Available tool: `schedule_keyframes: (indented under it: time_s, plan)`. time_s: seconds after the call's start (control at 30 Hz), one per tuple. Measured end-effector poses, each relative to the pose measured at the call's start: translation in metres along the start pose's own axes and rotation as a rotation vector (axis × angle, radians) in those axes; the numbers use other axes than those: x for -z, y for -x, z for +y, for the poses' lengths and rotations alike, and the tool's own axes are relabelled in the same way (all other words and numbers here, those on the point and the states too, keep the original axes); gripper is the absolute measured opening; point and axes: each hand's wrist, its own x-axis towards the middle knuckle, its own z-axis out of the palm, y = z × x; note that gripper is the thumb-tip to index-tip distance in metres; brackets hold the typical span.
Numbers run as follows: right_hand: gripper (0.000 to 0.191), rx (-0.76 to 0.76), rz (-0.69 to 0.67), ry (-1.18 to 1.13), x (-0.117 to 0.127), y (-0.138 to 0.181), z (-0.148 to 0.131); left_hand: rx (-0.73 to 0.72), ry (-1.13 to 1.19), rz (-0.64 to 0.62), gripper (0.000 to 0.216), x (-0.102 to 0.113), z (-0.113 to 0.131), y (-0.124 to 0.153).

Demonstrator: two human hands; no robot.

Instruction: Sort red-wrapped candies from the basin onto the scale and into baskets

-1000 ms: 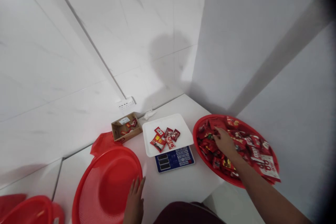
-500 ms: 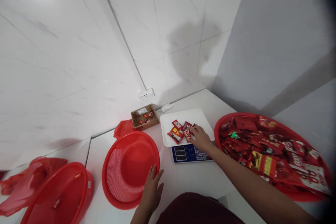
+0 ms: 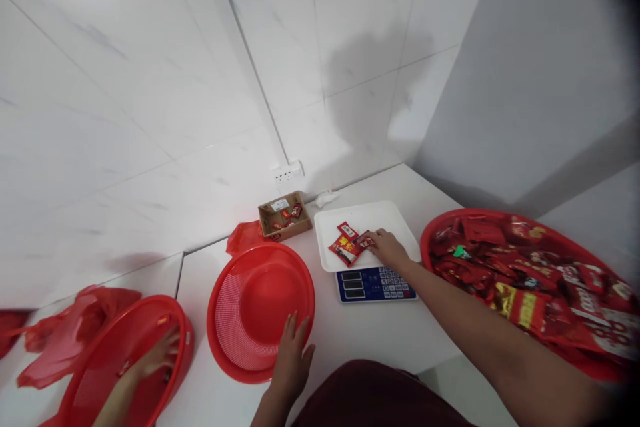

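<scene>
Evidently, in the head view, the step in hand is handling packets on the white tray [image 3: 379, 213] of the scale [image 3: 379, 284]. The right hand [image 3: 389, 249] has its fingers curled at a dark red packet [image 3: 367, 240] there; whether they pinch it or merely touch it, I cannot tell. The left hand [image 3: 291, 355] is open, fingers loosely spread at the near right rim of the round red basket [image 3: 273, 300]. The next move seems to call for a secure fingertip hold on a packet's edge, without dragging its neighbours. The red-and-yellow packet [image 3: 345, 249] lies flat, its long axis running from upper left to lower right; the small white-labelled packet [image 3: 347, 231] slants likewise. Fingers partly cover the dark one, leaving its axis uncertain.
</scene>
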Motion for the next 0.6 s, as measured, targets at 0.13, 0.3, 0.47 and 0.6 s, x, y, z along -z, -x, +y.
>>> schedule_keyframes:
  time_s: [0.13, 0.3, 0.47, 0.6]
  plan:
    - [0.031, -0.114, -0.009, -0.134, 0.002, -0.004, 0.003, -0.012, -0.007, -0.026, 0.054, 0.003, -0.002, -0.002]
    - [0.034, -0.239, 0.067, -0.164, 0.012, -0.007, 0.013, -0.012, 0.007, -0.02, 0.053, 0.008, -0.009, 0.0]
    - [0.034, -0.135, 0.148, -0.515, 0.009, 0.003, -0.041, -0.013, 0.02, -0.063, 0.054, 0.01, -0.019, 0.0]
    - [0.031, 0.198, -0.039, -0.813, -0.013, 0.019, -0.138, -0.048, 0.001, -0.105, 0.058, 0.007, -0.021, -0.004]
